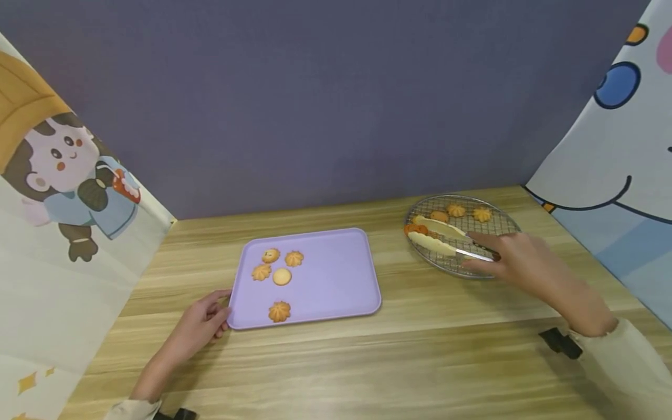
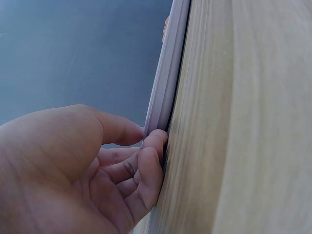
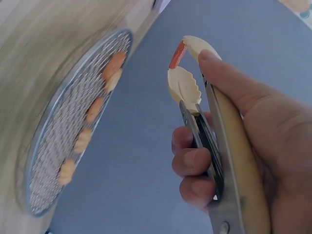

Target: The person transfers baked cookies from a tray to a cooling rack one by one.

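My right hand (image 1: 517,256) grips a pair of metal tongs (image 3: 226,146) with cream scalloped tips. Pinched between those tips in the right wrist view is a reddish-orange cookie (image 3: 177,54), held off the round wire rack (image 1: 451,268). Several cookies lie along one side of the rack, among them a flower-shaped cookie (image 1: 482,214). At the near left corner of a lilac tray (image 1: 331,274), my left hand (image 1: 202,318) pinches the rim, thumb at its top edge and curled fingers against its side. On the tray's left half sit several cookies, including a smooth round cookie (image 1: 282,276).
Both tray and rack lie on a wood-grain table (image 1: 367,367). A plain grey-blue wall panel (image 1: 336,105) rises behind it. Cartoon-printed panels (image 1: 121,256) stand at the left and right sides.
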`<state>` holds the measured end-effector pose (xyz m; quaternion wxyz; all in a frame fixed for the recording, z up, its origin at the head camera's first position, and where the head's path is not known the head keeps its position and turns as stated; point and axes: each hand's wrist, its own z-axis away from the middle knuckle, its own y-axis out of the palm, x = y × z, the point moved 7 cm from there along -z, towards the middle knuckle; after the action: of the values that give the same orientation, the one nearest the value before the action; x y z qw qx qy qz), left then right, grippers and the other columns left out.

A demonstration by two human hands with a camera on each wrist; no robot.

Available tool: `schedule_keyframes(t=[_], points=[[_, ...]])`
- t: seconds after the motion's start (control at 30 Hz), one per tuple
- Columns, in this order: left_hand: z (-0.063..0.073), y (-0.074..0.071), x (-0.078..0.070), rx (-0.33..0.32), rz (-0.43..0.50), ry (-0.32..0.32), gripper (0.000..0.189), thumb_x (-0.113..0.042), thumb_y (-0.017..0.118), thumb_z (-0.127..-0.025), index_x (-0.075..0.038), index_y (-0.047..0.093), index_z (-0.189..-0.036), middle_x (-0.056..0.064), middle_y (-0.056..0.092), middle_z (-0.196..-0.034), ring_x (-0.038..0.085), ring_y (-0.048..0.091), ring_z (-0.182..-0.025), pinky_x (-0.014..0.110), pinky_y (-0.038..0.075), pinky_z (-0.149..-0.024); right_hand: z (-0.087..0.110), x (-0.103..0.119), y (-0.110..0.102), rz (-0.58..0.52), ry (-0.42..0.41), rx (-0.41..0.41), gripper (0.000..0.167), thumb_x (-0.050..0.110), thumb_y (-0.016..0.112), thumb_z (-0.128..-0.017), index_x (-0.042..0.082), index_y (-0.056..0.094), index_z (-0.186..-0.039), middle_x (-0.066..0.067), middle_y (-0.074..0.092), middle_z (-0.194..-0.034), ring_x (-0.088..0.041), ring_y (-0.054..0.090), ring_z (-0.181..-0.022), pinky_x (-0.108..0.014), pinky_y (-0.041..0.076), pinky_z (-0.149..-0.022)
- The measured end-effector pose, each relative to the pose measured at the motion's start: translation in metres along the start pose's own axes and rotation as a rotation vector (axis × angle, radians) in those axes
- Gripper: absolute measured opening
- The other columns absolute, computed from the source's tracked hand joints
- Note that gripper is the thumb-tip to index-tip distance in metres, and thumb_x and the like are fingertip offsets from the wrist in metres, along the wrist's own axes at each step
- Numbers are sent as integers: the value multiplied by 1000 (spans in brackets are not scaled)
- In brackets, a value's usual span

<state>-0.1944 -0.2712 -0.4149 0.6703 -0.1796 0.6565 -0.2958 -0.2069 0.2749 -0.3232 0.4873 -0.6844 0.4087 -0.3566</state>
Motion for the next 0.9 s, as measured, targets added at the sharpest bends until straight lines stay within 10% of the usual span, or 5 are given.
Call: schedule_keyframes(t=[0.9], points=[[1, 1, -1, 2, -13, 10, 44, -4, 54, -101, 7, 44, -142, 8, 58, -74, 14, 56, -58, 27, 51, -47, 7, -71, 19, 64, 127, 41, 66, 50, 75, -85, -2, 66, -125, 5, 27, -43, -10, 18, -42, -28, 23, -41]])
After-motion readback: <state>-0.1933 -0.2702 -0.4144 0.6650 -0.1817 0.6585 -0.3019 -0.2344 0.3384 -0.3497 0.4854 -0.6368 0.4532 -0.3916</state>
